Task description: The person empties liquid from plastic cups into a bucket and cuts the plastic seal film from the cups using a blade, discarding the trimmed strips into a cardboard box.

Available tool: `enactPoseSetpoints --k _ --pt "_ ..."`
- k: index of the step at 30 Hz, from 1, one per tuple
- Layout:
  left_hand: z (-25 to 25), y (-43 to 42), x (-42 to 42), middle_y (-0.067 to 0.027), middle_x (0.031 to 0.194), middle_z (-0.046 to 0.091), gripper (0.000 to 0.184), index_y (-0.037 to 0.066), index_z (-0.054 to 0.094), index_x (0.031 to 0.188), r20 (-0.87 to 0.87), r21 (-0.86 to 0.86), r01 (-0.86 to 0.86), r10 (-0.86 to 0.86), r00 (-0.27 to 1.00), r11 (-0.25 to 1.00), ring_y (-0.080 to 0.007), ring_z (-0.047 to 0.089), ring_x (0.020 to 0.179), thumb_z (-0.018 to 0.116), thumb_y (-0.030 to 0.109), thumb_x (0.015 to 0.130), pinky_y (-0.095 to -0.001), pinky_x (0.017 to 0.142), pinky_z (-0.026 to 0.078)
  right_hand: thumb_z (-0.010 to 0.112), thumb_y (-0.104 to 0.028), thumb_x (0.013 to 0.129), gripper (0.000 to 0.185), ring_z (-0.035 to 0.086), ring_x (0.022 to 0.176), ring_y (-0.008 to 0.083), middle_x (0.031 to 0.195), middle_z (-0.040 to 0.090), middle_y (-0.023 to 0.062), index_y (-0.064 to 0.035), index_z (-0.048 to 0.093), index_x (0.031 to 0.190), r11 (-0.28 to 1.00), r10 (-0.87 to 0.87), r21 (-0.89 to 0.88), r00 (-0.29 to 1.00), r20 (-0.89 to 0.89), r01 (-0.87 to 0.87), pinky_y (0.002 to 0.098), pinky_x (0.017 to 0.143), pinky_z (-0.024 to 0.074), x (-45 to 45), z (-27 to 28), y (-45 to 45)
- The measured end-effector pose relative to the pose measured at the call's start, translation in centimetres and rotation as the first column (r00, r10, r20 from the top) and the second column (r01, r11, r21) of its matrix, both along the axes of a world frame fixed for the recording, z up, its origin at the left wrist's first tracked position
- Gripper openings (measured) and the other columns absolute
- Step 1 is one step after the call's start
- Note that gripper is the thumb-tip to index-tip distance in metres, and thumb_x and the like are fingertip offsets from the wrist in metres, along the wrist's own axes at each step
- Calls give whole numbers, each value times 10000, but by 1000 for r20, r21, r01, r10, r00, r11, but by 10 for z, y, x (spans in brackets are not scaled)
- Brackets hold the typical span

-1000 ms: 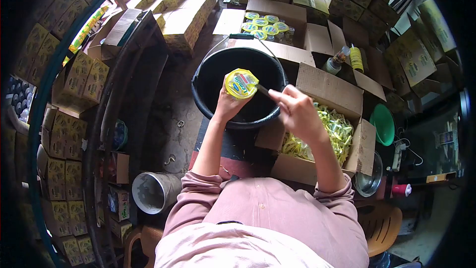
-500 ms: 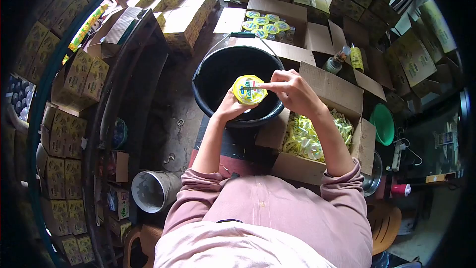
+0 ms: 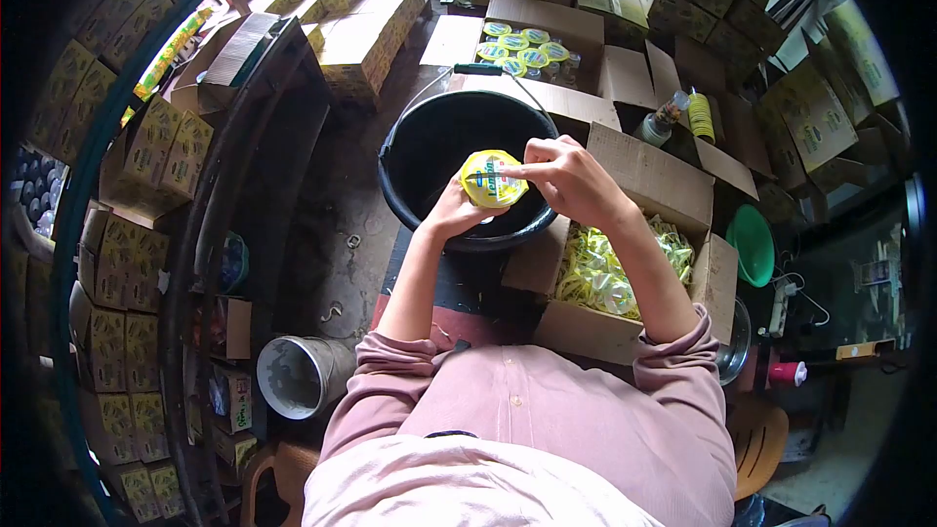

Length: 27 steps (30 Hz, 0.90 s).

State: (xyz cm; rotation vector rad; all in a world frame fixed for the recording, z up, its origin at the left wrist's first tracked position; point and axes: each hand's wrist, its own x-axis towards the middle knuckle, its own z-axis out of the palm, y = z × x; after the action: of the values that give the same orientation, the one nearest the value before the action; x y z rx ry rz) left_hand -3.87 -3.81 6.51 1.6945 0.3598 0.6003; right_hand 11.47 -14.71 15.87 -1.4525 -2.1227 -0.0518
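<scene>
A cup with a yellow printed lid is held over the front part of a black bucket. My left hand is wrapped round the cup from the left, its lid facing up. Across the lid lies a thin dark blade, with my right hand closed on it and the index finger stretched along it. Most of the blade's handle is hidden in the fingers. Just right of the bucket, yellow and clear plastic scraps fill an open cardboard box.
Behind the bucket, another open box holds several lidded cups. A green bowl stands at the right, near a white power strip. A grey bucket is at the lower left. Stacked cartons line the left side.
Since a second ago, my right hand has moved the blade from the lid's right edge to across its top. The cup has shifted slightly right and down, with its lid turned.
</scene>
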Motion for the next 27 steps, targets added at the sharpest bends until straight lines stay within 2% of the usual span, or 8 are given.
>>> enactPoseSetpoints --k 6,9,27 --pt "3 -2 0 -54 1044 561 585 70 477 1115 45 -74 21 -18 999 997 -155 539 971 752 106 600 -296 866 431 514 36 691 342 536 659 230 703 501 74 -166 646 933 1000 21 -15 997 68 -20 348 660 404 5 1 2" --pt "0 0 1 -52 1030 568 573 68 484 1105 10 -93 21 -20 1000 995 -155 544 961 752 99 599 -295 857 436 524 28 687 343 543 677 225 728 506 69 -179 644 934 999 17 -39 994 112 -13 343 673 405 6 5 0" --pt "1 -3 4 -43 1012 563 535 65 489 1078 -24 -85 11 -13 1000 996 -139 541 935 744 97 609 -284 849 440 548 3 671 355 552 729 170 774 507 32 -215 645 933 997 10 -77 947 321 16 303 719 394 6 -5 5"
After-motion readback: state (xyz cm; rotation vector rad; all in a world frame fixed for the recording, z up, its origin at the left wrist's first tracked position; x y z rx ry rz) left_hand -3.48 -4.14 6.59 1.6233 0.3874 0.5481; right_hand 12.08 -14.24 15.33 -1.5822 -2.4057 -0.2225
